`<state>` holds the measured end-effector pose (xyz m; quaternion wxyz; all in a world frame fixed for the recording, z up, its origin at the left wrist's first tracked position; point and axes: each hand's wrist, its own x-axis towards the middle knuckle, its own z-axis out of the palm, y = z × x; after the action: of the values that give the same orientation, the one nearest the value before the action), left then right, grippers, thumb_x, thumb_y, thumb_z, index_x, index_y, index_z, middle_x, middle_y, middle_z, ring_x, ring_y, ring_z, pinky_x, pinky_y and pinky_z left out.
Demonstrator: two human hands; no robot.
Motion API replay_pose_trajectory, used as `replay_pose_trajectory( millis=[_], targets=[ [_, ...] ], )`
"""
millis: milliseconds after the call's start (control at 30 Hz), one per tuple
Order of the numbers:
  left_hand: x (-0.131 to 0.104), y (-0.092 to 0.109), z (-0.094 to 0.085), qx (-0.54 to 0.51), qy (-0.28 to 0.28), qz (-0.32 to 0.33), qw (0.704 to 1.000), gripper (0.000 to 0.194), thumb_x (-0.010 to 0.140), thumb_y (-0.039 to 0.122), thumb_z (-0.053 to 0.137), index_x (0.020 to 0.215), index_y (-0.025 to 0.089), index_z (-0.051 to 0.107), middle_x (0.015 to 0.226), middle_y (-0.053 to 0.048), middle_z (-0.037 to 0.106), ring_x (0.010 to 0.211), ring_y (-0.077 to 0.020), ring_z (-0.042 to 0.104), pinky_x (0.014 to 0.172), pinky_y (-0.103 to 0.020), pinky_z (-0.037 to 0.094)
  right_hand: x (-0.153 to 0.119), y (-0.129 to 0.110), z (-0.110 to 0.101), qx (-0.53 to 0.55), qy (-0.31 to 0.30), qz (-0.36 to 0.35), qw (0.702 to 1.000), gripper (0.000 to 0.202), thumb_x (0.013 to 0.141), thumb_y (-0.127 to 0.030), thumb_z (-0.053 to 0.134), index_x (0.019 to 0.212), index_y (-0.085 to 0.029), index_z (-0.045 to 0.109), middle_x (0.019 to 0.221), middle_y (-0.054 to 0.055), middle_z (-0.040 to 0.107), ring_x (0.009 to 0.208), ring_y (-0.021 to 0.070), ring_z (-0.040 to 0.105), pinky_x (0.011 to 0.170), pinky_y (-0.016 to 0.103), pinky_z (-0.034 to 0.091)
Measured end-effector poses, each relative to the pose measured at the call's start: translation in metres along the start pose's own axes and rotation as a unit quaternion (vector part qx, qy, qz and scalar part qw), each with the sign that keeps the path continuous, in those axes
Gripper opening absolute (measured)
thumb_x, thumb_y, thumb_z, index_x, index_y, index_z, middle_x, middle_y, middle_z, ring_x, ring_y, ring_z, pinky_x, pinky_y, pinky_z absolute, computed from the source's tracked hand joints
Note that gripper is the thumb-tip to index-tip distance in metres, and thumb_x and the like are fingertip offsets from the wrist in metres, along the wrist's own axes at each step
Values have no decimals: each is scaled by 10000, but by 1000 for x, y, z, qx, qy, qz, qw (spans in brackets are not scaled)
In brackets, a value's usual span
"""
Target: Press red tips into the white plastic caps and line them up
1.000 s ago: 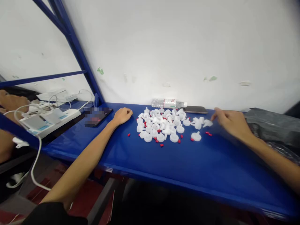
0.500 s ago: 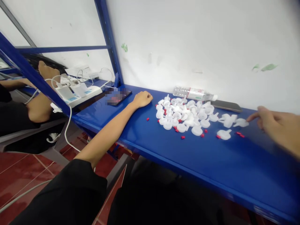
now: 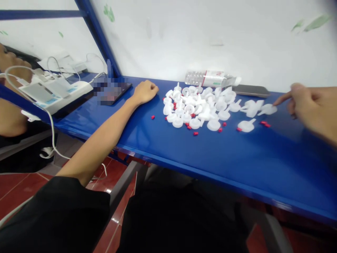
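My left hand point(image 3: 145, 92) rests on the blue table in a loose fist, left of a heap of white plastic nozzle caps point(image 3: 195, 105). Nothing shows in its fingers. At the right edge, my right hand point(image 3: 308, 107) has its index finger stretched out, the tip at a white cap point(image 3: 269, 109) lying flat; the other fingers are curled below. Beside that cap lie a small cluster of white caps point(image 3: 252, 108) and a single white cap point(image 3: 246, 125). Small red plugs point(image 3: 195, 133) are scattered in and around the heap; a red pair point(image 3: 265, 124) lies near my right hand.
Behind the heap, a clear plastic bottle point(image 3: 210, 78) lies on its side by a dark flat phone-like slab point(image 3: 251, 90). A phone point(image 3: 123, 92), partly blurred, is left of my left hand. A power strip point(image 3: 58, 94) with cables and another person's arm point(image 3: 13, 116) are at far left.
The view has tilted and shifted, so the table appears higher and further left. Both hands keep their places, with my right index finger still at the same white cap.
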<state>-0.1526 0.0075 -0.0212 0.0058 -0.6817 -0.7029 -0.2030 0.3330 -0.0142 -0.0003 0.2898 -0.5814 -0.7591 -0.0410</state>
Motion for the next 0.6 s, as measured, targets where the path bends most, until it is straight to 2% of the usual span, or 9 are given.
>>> replay_pose_trajectory(
  millis=[33,67,167,233,333,467,600],
  targets=[
    [0,1,-1,4,-4,-3,1000,304,864,300,427,672,171,625,662,-43,588,642,-174,498,678,-308,351,0,-7,-3,11,-7,30,999,552,1013,-450,320,717,-186,704,503,26,554,456,144,511,550,307,382],
    [0,1,-3,5,-9,-5,1000,303,857,307,429,656,177,615,659,-42,592,635,-176,500,659,-306,343,0,-13,-4,20,0,29,999,503,995,-434,350,754,-190,718,481,13,531,466,151,517,552,301,376],
    [0,2,-8,-2,-15,5,1000,299,830,324,444,610,189,597,630,-40,602,612,-186,507,617,-304,327,0,-19,-7,23,13,-26,999,347,929,-416,449,900,-197,717,506,-11,539,459,149,493,544,286,358],
    [1,1,-10,-8,-20,12,1000,308,822,339,450,591,196,596,615,-38,612,598,-188,515,604,-303,326,-1,-19,-8,56,-11,-50,997,325,923,-446,492,968,-188,685,550,-12,589,467,145,520,546,271,376],
    [3,-3,-12,-15,-27,18,999,312,819,352,457,587,205,605,606,-30,637,589,-185,533,600,-296,332,-4,-23,-10,87,-83,-108,987,325,960,-466,493,1070,-203,649,645,-4,669,497,145,554,564,263,394],
    [3,-4,-14,-6,-32,19,999,338,837,378,447,595,212,614,589,-26,639,582,-185,551,581,-290,330,-11,-38,-14,75,-136,-153,976,365,992,-517,451,1007,-229,675,556,-27,601,476,143,520,552,270,357],
    [0,0,-17,9,-32,15,999,353,855,394,435,631,219,644,625,-29,673,619,-201,604,597,-281,362,-16,-49,-15,84,-177,-181,964,363,965,-555,513,953,-238,691,556,-26,597,503,149,542,549,275,349]
  ],
)
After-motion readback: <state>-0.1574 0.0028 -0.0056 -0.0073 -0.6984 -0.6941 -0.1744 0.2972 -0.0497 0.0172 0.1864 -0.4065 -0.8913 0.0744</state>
